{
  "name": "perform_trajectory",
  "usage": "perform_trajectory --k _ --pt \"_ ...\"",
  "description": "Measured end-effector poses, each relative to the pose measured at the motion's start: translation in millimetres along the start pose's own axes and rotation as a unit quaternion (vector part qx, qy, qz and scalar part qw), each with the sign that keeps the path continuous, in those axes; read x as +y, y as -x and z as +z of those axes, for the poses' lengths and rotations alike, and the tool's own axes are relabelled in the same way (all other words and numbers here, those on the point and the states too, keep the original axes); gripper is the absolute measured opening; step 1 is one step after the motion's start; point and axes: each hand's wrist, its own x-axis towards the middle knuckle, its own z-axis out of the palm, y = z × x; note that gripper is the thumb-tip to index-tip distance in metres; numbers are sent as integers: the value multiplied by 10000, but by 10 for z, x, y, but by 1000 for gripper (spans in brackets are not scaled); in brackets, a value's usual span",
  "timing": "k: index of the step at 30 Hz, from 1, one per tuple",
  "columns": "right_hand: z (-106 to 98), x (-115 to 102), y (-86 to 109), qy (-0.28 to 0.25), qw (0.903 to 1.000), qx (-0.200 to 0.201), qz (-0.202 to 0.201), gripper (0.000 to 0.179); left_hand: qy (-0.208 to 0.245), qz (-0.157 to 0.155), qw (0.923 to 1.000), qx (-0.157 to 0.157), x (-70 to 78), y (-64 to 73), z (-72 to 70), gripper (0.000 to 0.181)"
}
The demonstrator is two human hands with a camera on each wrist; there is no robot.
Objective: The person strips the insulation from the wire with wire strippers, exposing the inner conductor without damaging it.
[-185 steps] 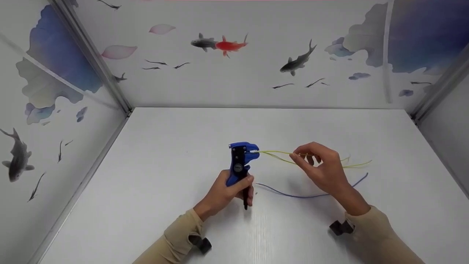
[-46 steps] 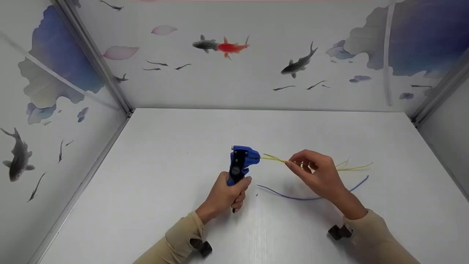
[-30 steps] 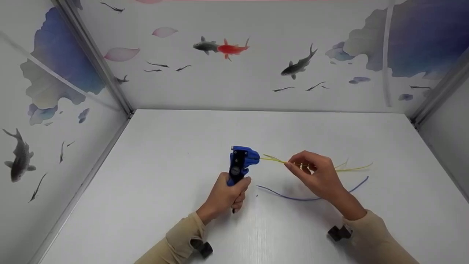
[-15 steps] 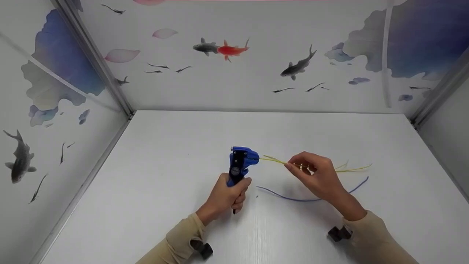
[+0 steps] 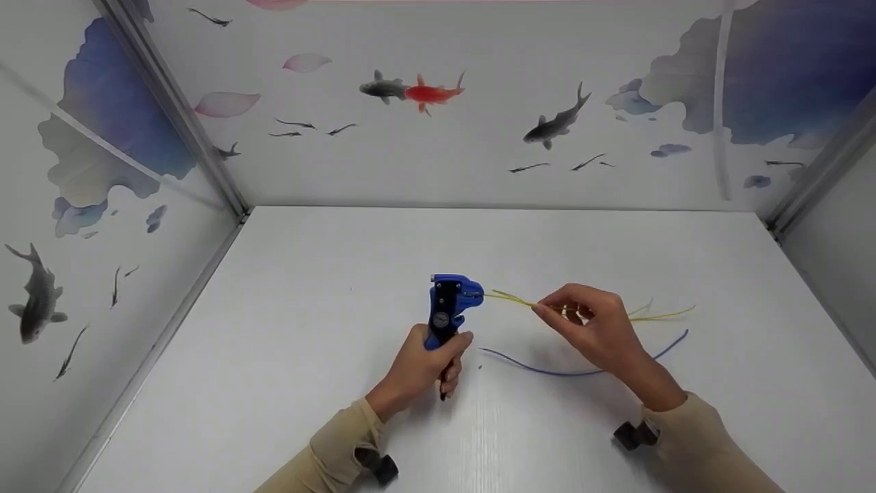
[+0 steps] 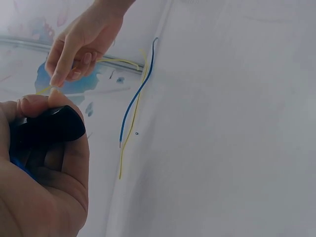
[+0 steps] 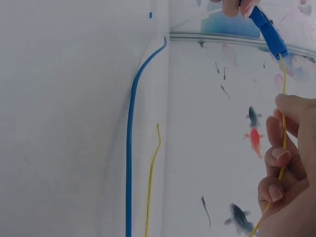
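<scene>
My left hand (image 5: 424,370) grips the handles of a blue and black wire stripper (image 5: 446,301), which stands upright with its head turned right. The end of a yellow wire (image 7: 285,79) sits in the stripper's mouth; how far in it reaches is hidden. To the right, my right hand (image 5: 592,322) pinches this wire between thumb and forefinger, and it runs on across the curled fingers. A second yellow wire (image 7: 150,180) lies on the table. Nearer me lies a blue wire (image 5: 547,372), its left end showing a short thin tip in the left wrist view.
A tiny blue piece (image 5: 480,367) lies on the white table (image 5: 308,274) near the blue wire's left end. Panels painted with fish enclose the table at the back (image 5: 479,157) and left (image 5: 137,226).
Since the earliest frame the stripper's mouth has narrowed around the wire, and my right hand has come slightly left. In the last half second my left hand's squeeze on the handles has eased a little.
</scene>
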Motion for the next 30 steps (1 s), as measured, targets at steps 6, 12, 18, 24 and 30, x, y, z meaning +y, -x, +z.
perform_trajectory --k 6,12,18,24,30 --pt "4 -16 -4 72 9999 87 -48 21 -43 51 10000 39 4 3 -1 46" --pt "1 -11 -7 38 10000 46 -14 22 -3 37 10000 24 11 10 -3 45" --pt "0 -3 -8 -4 10000 32 -21 23 -243 8 9996 114 12 8 -12 48" --pt "-10 12 -1 54 10000 -7 -11 23 -442 46 9989 151 26 9 1 47" --pt "-22 15 -1 12 10000 -21 63 22 -651 159 9977 38 41 10 0 48"
